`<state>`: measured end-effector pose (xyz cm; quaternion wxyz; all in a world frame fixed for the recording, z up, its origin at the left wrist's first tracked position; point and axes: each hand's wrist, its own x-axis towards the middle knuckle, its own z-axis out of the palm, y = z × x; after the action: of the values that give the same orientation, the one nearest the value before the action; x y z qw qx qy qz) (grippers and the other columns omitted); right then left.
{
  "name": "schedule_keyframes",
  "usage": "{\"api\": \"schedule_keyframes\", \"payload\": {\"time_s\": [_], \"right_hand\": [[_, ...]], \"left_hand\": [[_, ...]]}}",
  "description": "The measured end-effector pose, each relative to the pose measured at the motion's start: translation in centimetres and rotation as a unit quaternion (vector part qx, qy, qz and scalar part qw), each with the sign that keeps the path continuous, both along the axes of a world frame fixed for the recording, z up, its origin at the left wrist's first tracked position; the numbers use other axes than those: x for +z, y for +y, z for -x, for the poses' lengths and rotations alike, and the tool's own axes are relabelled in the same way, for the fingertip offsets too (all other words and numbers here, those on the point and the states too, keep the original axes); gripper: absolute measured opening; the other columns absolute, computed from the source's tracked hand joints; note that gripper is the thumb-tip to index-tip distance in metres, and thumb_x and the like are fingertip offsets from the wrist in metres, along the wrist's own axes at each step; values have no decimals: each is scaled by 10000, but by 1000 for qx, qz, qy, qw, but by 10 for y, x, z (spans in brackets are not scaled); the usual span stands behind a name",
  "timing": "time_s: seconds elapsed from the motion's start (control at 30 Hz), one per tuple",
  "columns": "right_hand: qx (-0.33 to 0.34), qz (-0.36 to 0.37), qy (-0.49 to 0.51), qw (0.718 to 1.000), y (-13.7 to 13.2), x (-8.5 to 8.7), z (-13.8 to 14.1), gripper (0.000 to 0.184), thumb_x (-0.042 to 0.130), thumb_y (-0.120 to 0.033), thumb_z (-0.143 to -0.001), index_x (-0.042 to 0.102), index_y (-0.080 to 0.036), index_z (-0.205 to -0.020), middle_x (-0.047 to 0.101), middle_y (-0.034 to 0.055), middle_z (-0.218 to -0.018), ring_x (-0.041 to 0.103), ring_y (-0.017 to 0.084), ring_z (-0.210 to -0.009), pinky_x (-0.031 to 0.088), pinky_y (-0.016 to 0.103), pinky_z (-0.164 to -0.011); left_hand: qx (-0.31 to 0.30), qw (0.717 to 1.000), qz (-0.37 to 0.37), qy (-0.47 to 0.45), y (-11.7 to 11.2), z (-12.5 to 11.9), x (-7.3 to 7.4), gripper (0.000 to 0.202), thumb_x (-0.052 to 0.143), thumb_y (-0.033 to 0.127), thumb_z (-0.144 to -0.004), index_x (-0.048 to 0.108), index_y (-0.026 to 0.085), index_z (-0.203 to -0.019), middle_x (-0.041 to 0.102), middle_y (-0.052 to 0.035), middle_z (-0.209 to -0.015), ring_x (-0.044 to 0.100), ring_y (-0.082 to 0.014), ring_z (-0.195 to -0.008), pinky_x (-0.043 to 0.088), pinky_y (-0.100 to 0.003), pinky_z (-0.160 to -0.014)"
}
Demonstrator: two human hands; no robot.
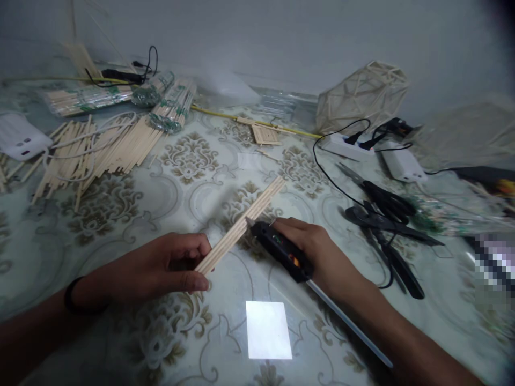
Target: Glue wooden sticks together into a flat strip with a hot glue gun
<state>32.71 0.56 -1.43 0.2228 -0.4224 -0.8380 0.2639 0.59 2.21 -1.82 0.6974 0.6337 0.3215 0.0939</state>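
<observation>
Between its thumb and fingers, my left hand [181, 265] grips the near end of a narrow bundle of wooden sticks [241, 224], laid side by side and slanting up to the right. My right hand [308, 244] is wrapped round a black hot glue gun [281, 251]. The gun's nozzle is at the middle of the bundle, close against its right edge; whether it touches I cannot tell. A long translucent glue stick [350, 324] sticks out of the gun's back end, toward my right forearm.
Loose sticks [116, 147] and bagged sticks [173, 104] lie at the left. Scissors [380, 195] and pliers [386, 236] are right of my hand, with a black cable [322, 161] and a power strip [348, 146] behind. A wooden stick frame [362, 99] stands at the back.
</observation>
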Motion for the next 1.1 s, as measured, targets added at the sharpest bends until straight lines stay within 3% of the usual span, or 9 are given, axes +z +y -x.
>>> {"api": "schedule_keyframes", "payload": {"time_s": [0.17,0.3,0.57,0.83,1.1], "right_hand": [[-95,5,13,995,3,-4,-11,201,708,-218,-962,563,-264,-831,669,17,-741,604,211,-625,434,347,-595],[-128,0,16,992,4,-4,-12,256,709,-242,-964,523,-267,-790,645,10,-716,571,202,-603,411,347,-563],[-81,14,21,996,3,-9,-9,232,684,-194,-997,530,-252,-833,648,-17,-766,552,169,-626,395,320,-599],[-23,26,35,999,-2,1,3,244,592,-198,-1029,535,-252,-797,641,-1,-738,591,183,-647,444,318,-655],[-85,-5,28,996,4,-9,-11,211,678,-105,-937,552,-247,-845,630,-20,-743,559,176,-615,403,314,-614]], "left_hand": [[1,1000,-4,4,-1,0,2,374,773,522,-983,573,219,-894,508,53,-790,482,-146,-730,420,-260,-645],[1,1000,-6,8,0,0,2,378,778,528,-979,576,218,-901,518,50,-799,495,-150,-738,418,-267,-651],[1,1000,-4,4,0,1,1,383,790,533,-984,593,213,-909,516,50,-804,486,-147,-738,410,-266,-652],[0,1000,5,-5,1,0,-1,375,793,515,-991,590,211,-908,496,55,-801,458,-142,-729,380,-268,-648],[5,1000,-3,1,0,1,2,361,799,499,-982,593,213,-903,496,61,-790,468,-137,-724,386,-262,-648]]}}
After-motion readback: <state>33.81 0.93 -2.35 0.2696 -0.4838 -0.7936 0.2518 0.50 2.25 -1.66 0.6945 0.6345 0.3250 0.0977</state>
